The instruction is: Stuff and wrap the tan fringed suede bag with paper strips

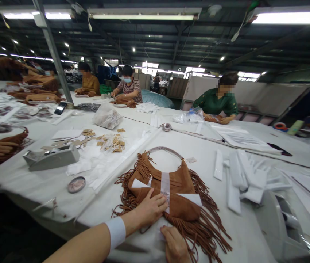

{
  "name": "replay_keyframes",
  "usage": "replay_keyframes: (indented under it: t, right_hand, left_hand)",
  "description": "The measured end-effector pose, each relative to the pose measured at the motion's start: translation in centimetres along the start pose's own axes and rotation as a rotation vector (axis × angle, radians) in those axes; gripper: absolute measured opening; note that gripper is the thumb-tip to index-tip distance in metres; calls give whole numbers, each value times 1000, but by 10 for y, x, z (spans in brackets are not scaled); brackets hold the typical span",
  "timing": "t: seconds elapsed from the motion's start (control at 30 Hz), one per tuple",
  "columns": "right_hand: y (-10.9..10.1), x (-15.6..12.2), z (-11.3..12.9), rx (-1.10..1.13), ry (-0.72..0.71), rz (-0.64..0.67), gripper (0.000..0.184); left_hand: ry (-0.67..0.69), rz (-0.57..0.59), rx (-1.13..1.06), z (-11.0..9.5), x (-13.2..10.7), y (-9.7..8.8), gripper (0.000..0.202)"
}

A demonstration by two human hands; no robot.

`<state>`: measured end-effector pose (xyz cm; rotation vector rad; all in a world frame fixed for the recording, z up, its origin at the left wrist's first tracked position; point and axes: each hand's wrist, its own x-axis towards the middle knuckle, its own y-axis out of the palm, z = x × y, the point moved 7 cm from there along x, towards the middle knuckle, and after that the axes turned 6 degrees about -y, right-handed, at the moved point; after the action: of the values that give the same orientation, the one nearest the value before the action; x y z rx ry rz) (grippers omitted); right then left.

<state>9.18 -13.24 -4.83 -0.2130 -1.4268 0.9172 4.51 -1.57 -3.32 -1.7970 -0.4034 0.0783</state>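
Where the left fingers (159, 200) press, a bag (157, 181) lies beneath.

On the white-covered table (48, 186), a flat, round, dark-rimmed disc (76, 185) lies in front of a scatter of small tan card tags with white strings (118, 143), and behind these sit a crumpled translucent plastic bag (107, 117) and, farther left, a black phone (61, 108) near a slanting grey metal post (55, 54). Across the table are co-workers in a mustard top (93, 84), a striped top (134, 89) and a dark green shirt (209, 100), under long white fluorescent lamps (144, 16). An orange-red ring-shaped roll (280, 126) lies beside a pale green cylinder (295, 126) at the far right.
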Motion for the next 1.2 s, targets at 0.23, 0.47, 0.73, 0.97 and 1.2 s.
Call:
replay_keyframes:
  t: [0.23, 0.47, 0.73, 0.97, 1.2]
  right_hand:
    - [7, 1, 8, -23, -116, 147, 50]
    - [15, 2, 4, -198, -210, 239, 35]
    - [3, 45, -13, -43, -214, 229, 33]
    - [-5, 73, -45, 202, -29, 336, 41]
    - [4, 77, -73, 187, 130, 398, 36]
  left_hand:
    - [-24, -5, -31, 2, 1, 3, 40]
    - [-50, -29, -71, 5, -1, 7, 40]
    - [-50, -17, -113, 7, -2, 8, 38]
    - [-195, 16, -353, 1, -15, -3, 54]
    - [-556, -32, -310, 17, -2, 0, 32]
